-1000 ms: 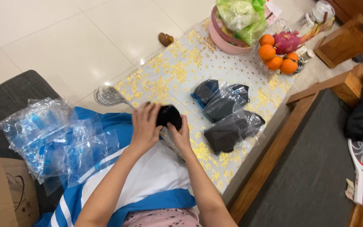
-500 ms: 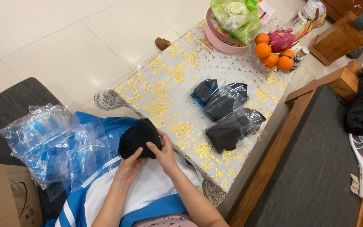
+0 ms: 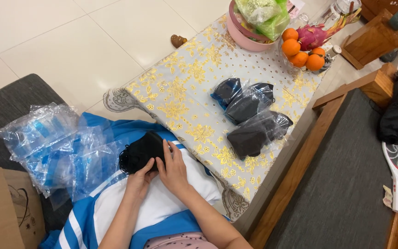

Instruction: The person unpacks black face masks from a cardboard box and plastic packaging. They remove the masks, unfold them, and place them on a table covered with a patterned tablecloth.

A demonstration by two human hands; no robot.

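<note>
Both my hands hold a black face mask [image 3: 141,150] over my lap, just off the near edge of the table. My left hand [image 3: 140,179] pinches its lower edge from below. My right hand [image 3: 173,168] lies flat against its right side. To the left of the mask lies a heap of clear and blue plastic bags [image 3: 47,145]. On the table, three plastic bags with dark masks inside [image 3: 249,115] lie side by side, apart from my hands.
The table has a white cloth with a gold flower pattern [image 3: 185,87]. At its far end stand a pink bowl with green bags [image 3: 252,27] and a dish of oranges [image 3: 302,48]. A cardboard box [image 3: 1,207] sits at lower left. A wooden bench [image 3: 346,175] runs along the right.
My hands have drawn the black mask back from the table's edge toward my lap and to the left. The bagged masks on the table have not moved.
</note>
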